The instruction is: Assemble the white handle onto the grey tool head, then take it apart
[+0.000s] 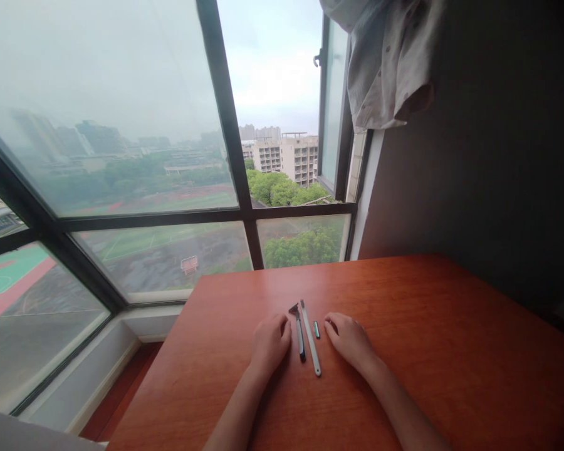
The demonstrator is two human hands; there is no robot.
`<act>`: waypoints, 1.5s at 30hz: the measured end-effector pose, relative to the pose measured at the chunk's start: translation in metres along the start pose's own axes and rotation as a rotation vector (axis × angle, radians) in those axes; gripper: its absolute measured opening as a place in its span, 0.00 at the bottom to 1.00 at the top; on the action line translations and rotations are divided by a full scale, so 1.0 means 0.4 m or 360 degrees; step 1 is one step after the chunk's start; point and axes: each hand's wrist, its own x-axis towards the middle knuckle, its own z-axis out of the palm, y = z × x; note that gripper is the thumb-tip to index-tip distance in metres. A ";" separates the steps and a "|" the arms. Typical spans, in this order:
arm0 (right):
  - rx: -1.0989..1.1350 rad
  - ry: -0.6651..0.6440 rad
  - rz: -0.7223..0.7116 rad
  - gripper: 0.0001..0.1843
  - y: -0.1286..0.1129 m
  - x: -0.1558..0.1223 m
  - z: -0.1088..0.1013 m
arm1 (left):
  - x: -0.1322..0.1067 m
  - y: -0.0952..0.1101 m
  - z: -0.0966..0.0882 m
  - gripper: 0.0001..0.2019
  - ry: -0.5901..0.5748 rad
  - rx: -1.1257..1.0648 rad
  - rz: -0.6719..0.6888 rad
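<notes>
On the wooden table (225,351) three small things lie side by side between my hands. A razor (299,335) with a dark head at its far end and a grey-black handle is nearest my left hand (270,341). Beside it is a long, thin, pale toothbrush (310,338) with a hole at its near end and a dark far end. A small green and dark razor cartridge (316,329) lies close to my right hand (346,336). Both hands rest on the tabletop with fingers curled in, and I see nothing held in either.
Large framed windows (249,216) stand behind the table, with one pane (334,113) swung ajar. A grey cloth (390,69) hangs at the upper right, before a dark wall (489,156). The table's left edge drops to a reddish floor (117,394).
</notes>
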 end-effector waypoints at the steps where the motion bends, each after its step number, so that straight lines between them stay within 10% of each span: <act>1: -0.0001 -0.0006 0.0003 0.13 0.000 0.000 0.000 | 0.000 0.000 0.000 0.11 0.0000 -0.0003 -0.0001; 45: 0.0031 -0.0024 0.0011 0.12 -0.004 -0.002 -0.005 | -0.002 0.009 -0.014 0.11 -0.0048 -0.0028 -0.0035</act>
